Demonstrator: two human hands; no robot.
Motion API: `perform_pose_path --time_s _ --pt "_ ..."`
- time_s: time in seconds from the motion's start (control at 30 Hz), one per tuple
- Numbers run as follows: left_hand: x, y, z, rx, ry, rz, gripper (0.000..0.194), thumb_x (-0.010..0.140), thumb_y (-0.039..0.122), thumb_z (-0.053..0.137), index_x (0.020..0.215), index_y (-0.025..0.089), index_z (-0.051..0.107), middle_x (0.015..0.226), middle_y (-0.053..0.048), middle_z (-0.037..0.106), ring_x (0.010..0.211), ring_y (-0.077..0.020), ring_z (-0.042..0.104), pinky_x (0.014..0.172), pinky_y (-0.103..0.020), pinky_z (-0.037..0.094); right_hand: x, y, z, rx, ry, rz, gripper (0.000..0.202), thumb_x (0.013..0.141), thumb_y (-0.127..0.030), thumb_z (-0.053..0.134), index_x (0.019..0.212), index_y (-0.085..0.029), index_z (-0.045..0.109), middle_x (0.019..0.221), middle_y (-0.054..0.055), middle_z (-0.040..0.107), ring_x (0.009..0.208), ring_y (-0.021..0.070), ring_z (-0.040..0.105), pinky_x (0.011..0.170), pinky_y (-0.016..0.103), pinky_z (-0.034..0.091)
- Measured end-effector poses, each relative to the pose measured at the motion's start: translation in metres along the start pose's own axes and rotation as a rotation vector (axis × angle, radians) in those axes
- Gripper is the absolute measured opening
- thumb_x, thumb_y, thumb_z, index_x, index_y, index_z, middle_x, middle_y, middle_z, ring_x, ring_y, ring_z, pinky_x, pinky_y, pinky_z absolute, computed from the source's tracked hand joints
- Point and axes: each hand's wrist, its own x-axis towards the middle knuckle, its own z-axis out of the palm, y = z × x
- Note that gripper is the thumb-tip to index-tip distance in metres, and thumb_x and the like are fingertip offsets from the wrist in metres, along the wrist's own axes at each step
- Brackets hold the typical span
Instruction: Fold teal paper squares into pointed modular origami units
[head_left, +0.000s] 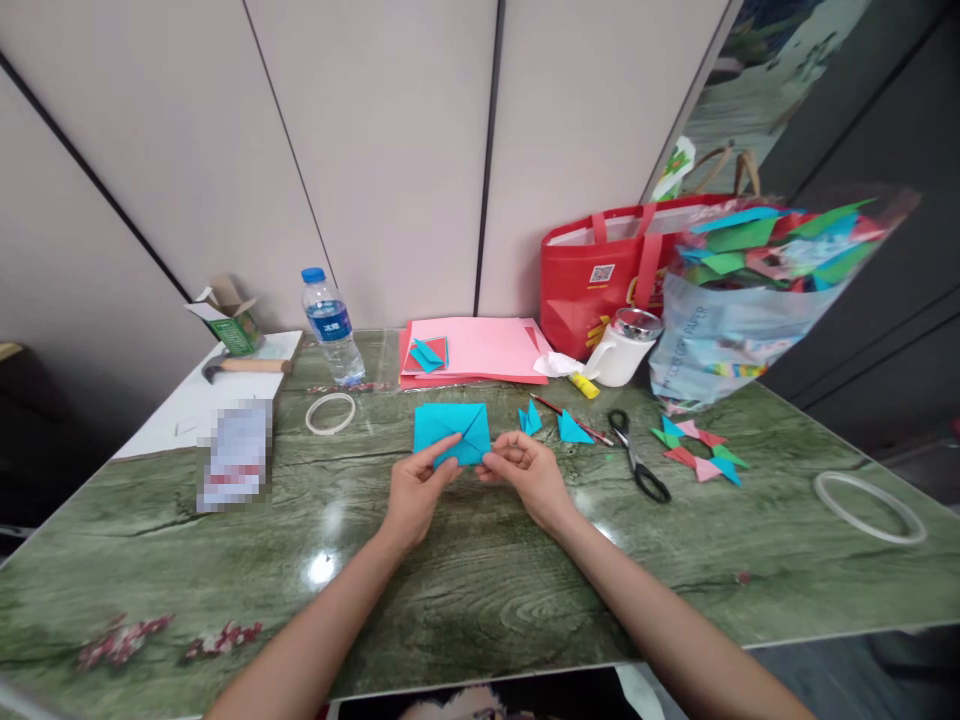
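Note:
A blue sheet of paper [442, 424] with diagonal crease lines is held up just above the table at the middle of the head view. My left hand [417, 490] grips its lower edge, the index finger lying across the front face. At the lower right corner, my right hand [529, 474] pinches the paper between thumb and fingers. Just beyond my right hand lie two small folded blue paper pieces, one [529, 418] standing partly open and the other [574, 428] flatter. A dark red pencil [559, 409] runs behind them, with black-handled scissors [636, 456] to the right.
Pink and red paper sheets [487, 345] lie at the back. A water bottle [331, 325], hammer [251, 366] and white ring [330, 413] are left. On the right are a white mug [619, 352], red bag [574, 290], bag of folded papers [720, 335] and a colourful paper ring [706, 469].

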Motion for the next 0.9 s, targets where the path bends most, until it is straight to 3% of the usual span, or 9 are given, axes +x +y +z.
perform_pose_path --time_s 0.17,0.5,0.77,0.9 --pt "0.000 0.001 0.002 -0.054 0.001 -0.029 0.041 0.063 0.024 0.069 0.104 0.017 0.063 0.071 0.000 0.067 0.063 -0.0106 0.059 0.077 -0.030 0.049 -0.001 0.001 0.003 0.009 0.007 0.032 0.031 0.060 -0.031 0.072 0.075 -0.017 0.050 0.058 -0.002 0.065 0.056 0.0158 0.065 0.056 0.029 0.054" --pt "-0.002 0.007 0.007 -0.236 0.036 -0.088 0.046 0.058 0.020 0.073 0.103 0.016 0.064 0.082 -0.005 0.069 0.074 -0.0146 0.062 0.083 -0.035 0.048 -0.002 -0.001 0.006 0.031 0.041 -0.013 0.040 0.054 -0.031 0.076 0.078 -0.019 0.045 0.061 -0.004 0.063 0.058 0.0167 0.065 0.064 0.034 0.055" --pt "-0.002 0.011 0.007 -0.249 -0.033 -0.095 0.049 0.058 0.022 0.073 0.105 0.015 0.062 0.084 -0.006 0.068 0.076 -0.0152 0.061 0.083 -0.036 0.048 0.001 -0.007 0.003 0.035 -0.094 -0.028 0.037 0.062 -0.027 0.070 0.085 -0.022 0.041 0.065 -0.006 0.059 0.061 0.0139 0.064 0.063 0.030 0.053" --pt "-0.003 0.007 0.005 -0.125 -0.017 -0.074 0.049 0.061 0.024 0.070 0.108 0.015 0.060 0.065 0.001 0.062 0.060 -0.0090 0.055 0.074 -0.030 0.049 0.002 -0.003 0.004 -0.032 -0.101 -0.031 0.040 0.064 -0.029 0.068 0.088 -0.024 0.036 0.065 -0.006 0.058 0.057 0.0133 0.063 0.057 0.028 0.051"
